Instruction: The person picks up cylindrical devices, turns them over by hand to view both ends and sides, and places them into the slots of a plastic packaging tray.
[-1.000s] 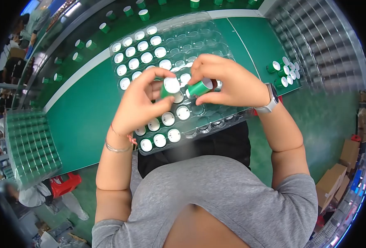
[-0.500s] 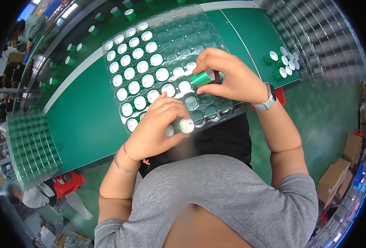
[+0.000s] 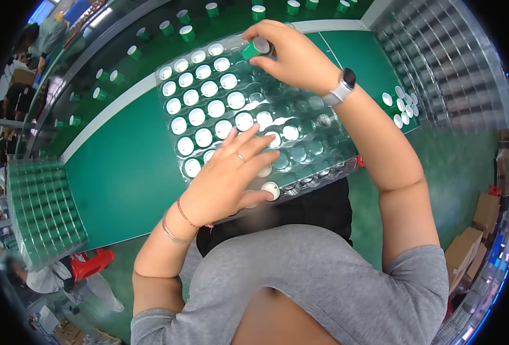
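Note:
My right hand [image 3: 283,54] is over the far edge of a clear plastic tray [image 3: 317,75], its fingers and thumb closed round a small green cup [image 3: 253,50] with a white inside. The cup is tilted. My left hand [image 3: 231,169] lies spread over the near middle of the tray, fingers stretched out. Its thumb touches a white-topped cup [image 3: 270,191] at the tray's near edge. White-topped green cups [image 3: 210,88] fill rows on the tray's left side, some hidden under my left hand. Many cells on the right hold none.
Several loose green cups [image 3: 187,33] stand along a strip beyond the table [image 3: 110,149]. A cluster of cups [image 3: 401,106] is at the right end. Stacked clear trays stand at the left [image 3: 44,207] and right [image 3: 444,69]. A person [image 3: 47,279] is at lower left.
My right hand has moved away from me to the tray's far edge, holding a green cup. My left fingers have gone from curled to spread. The tray has shifted slightly right and nearer.

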The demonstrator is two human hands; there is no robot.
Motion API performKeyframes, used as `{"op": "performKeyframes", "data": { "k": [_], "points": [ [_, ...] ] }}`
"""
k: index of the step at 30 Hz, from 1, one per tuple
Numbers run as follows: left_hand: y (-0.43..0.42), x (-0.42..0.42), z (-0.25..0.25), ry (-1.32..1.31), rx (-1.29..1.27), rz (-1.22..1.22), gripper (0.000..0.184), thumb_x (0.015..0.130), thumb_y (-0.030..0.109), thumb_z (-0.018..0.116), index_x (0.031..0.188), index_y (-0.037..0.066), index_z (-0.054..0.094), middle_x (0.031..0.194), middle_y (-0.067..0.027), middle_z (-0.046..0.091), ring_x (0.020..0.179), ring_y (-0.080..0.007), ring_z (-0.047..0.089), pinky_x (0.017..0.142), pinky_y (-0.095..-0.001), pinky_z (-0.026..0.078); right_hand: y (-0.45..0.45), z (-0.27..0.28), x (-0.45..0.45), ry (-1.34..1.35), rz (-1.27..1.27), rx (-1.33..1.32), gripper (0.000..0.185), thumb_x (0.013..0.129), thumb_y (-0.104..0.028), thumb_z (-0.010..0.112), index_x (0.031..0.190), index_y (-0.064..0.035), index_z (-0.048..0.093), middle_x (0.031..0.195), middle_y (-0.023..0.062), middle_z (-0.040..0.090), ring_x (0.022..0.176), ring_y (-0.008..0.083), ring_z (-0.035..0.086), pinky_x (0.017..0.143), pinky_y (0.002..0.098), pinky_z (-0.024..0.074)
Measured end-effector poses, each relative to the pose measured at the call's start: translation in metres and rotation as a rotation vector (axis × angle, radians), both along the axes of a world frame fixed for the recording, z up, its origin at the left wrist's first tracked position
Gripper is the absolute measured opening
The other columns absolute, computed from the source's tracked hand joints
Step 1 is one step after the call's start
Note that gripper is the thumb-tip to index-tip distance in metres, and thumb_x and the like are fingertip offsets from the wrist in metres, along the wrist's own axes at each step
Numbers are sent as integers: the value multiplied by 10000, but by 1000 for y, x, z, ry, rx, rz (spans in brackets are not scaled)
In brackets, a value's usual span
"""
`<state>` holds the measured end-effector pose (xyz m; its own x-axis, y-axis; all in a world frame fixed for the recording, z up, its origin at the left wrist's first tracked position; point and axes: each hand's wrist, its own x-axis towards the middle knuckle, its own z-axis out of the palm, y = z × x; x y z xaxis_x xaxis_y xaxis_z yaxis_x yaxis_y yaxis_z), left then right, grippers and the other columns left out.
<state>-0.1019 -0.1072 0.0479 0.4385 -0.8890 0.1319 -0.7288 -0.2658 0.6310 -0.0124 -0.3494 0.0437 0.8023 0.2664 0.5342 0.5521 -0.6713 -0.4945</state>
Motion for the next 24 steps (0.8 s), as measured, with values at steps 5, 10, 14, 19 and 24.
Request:
{"op": "performKeyframes", "data": {
  "k": [5,10,14,19,24],
  "points": [
    [11,64,-10,-239,-65,170,554,752,295,779,1219,70,582,1340,-123,523,1338,-387,404,1116,-575,293,14,-4,39,40,-40,-174,351,766,16,678,1106,-61,634,944,101,634,897,292,621,801,384,510],
    [20,116,-18,-433,-152,464,565,787,276,759,1258,48,543,1311,-150,537,1321,-422,405,1107,-570,290,21,-12,60,91,-1,-262,383,783,49,630,1149,-66,637,1059,112,659,977,308,635,843,386,517],
    [28,128,-42,-323,-422,722,607,858,237,696,1351,12,423,1327,-167,520,1368,-404,348,1126,-518,265,18,-9,63,185,22,-262,407,794,4,633,1195,-66,636,1178,116,649,1002,288,641,868,373,522],
    [44,147,-69,141,-790,840,476,949,161,579,1353,-17,400,1331,-170,505,1288,-280,440,1120,-400,298,-5,-3,80,326,-150,-148,385,804,-65,646,1189,-46,645,1147,95,648,827,204,629,775,330,525],
    [48,166,-68,396,-902,989,416,971,165,563,1324,-16,436,1330,-157,501,1227,-224,487,1067,-363,368,-24,-17,130,221,-393,-232,531,811,-229,718,1272,-19,559,1036,129,662,820,221,639,736,345,523]
  ]
}}
